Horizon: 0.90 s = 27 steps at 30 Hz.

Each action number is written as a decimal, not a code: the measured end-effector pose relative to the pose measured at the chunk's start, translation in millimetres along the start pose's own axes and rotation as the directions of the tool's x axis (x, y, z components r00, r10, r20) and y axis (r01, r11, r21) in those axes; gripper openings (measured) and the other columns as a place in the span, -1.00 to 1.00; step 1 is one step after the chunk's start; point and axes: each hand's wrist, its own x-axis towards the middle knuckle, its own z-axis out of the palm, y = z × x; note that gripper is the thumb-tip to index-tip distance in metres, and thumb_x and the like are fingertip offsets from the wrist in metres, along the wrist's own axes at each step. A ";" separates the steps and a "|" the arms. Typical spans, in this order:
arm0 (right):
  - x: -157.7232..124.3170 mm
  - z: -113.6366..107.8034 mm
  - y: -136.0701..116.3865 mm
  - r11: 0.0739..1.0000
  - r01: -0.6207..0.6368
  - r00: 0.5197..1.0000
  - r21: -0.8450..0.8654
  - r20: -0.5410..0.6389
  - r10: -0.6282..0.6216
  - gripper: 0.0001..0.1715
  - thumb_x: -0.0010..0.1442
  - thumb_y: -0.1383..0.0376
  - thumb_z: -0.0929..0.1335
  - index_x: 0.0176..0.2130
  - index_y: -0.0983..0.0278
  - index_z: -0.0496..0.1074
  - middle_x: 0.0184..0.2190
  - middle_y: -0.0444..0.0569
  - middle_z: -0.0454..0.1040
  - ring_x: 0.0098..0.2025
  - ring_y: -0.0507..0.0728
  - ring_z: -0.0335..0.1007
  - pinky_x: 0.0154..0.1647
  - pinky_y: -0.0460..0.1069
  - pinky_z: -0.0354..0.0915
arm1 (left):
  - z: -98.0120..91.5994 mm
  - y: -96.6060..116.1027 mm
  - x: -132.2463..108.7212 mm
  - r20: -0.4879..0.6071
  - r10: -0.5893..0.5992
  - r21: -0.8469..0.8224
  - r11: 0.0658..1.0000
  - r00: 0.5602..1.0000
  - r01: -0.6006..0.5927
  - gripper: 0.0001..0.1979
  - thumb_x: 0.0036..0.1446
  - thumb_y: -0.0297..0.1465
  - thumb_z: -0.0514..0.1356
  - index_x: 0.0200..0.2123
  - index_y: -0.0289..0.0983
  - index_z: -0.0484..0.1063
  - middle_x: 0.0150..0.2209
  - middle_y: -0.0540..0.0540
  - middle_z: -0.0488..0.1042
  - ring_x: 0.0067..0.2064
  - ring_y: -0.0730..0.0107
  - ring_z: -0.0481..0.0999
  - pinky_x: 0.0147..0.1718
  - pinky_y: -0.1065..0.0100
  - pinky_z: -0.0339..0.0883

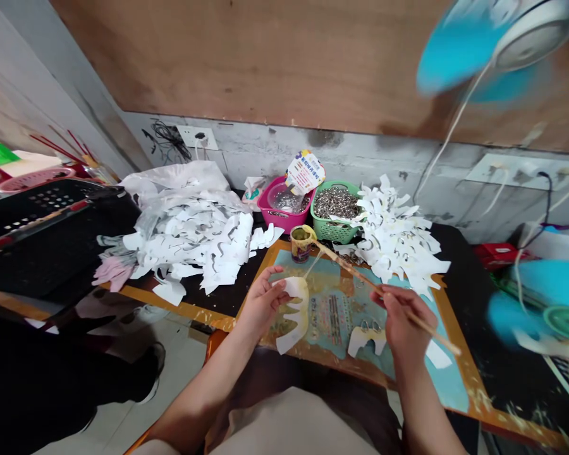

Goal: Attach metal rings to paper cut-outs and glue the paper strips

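My left hand [264, 296] pinches the top of a white cut-out piece [299, 316] with a toothed edge and a yellowish smear along its curved side. Between the fingers of my right hand [405, 319] is a long wooden stick [348, 266], its far tip at the rim of a small cup [300, 243] coated in yellowish paste. A pale strand hangs from the stick's tip towards the piece. Near my right hand, another white piece [360, 341] lies on the blue-stained board [329, 316] with metal rings along its top edge.
A pile of white cut-outs [194, 234] lies at the left, another pile [398, 243] at the right. Behind the cup stand a pink basket [284, 218] and a green basket [334, 230] of metal rings. Blurred blue fan blades [459, 47] are at upper right. Someone's dark-clothed leg [76, 379] is at left.
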 end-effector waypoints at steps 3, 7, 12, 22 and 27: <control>29.6 16.8 -9.5 1.000 -0.029 0.995 0.001 -0.100 0.029 -0.80 0.09 0.20 0.51 -0.40 0.28 0.53 -0.54 -0.10 0.55 -0.56 0.11 0.53 -0.47 0.00 0.50 | -4.7 -3.4 2.8 -0.029 0.022 0.011 1.000 0.999 -0.021 -0.47 -0.09 -0.33 0.46 -0.11 -0.26 0.28 -0.47 0.06 0.51 -0.46 0.48 0.55 -0.39 0.43 0.49; 74.3 55.9 -23.4 0.984 0.102 0.994 -0.144 0.049 -0.096 -0.67 0.13 0.08 0.47 -0.46 0.26 0.47 -0.62 -0.12 0.50 -0.60 0.07 0.46 -0.55 -0.06 0.37 | -8.9 -4.4 5.2 -0.059 0.051 0.008 0.999 0.997 -0.051 -0.47 -0.11 -0.31 0.48 -0.14 -0.26 0.29 -0.49 0.09 0.49 -0.50 0.49 0.52 -0.38 0.39 0.51; 114.7 125.6 -12.8 0.735 0.417 0.884 -0.534 0.426 -0.193 -0.48 0.26 0.06 0.34 -0.63 0.23 0.28 -0.71 -0.12 0.36 -0.62 0.04 0.32 -0.50 -0.06 0.23 | -13.3 -1.8 9.0 -0.118 0.065 0.018 0.998 0.991 -0.063 -0.53 -0.10 -0.27 0.48 -0.17 -0.32 0.41 -0.50 0.06 0.50 -0.55 0.57 0.47 -0.44 0.49 0.42; 139.3 174.1 40.3 0.748 0.325 0.832 -0.579 0.551 0.064 -0.52 0.21 0.03 0.37 -0.60 0.25 0.41 -0.68 -0.07 0.44 -0.56 0.11 0.42 -0.44 -0.02 0.31 | -17.8 -2.2 13.5 -0.108 0.057 -0.015 0.998 0.993 -0.059 -0.59 -0.09 -0.24 0.46 -0.20 -0.33 0.51 -0.35 -0.06 0.59 -0.40 0.50 0.56 -0.35 0.48 0.41; 140.4 135.9 14.0 0.917 0.151 0.963 -0.369 0.263 -0.052 -0.50 0.25 -0.05 0.33 -0.49 0.26 0.43 -0.65 -0.07 0.45 -0.63 0.07 0.40 -0.60 -0.04 0.33 | -19.9 -3.9 16.9 -0.107 0.063 -0.010 0.998 0.992 -0.064 -0.61 -0.11 -0.28 0.46 -0.24 -0.37 0.52 -0.36 -0.09 0.59 -0.42 0.50 0.55 -0.34 0.48 0.41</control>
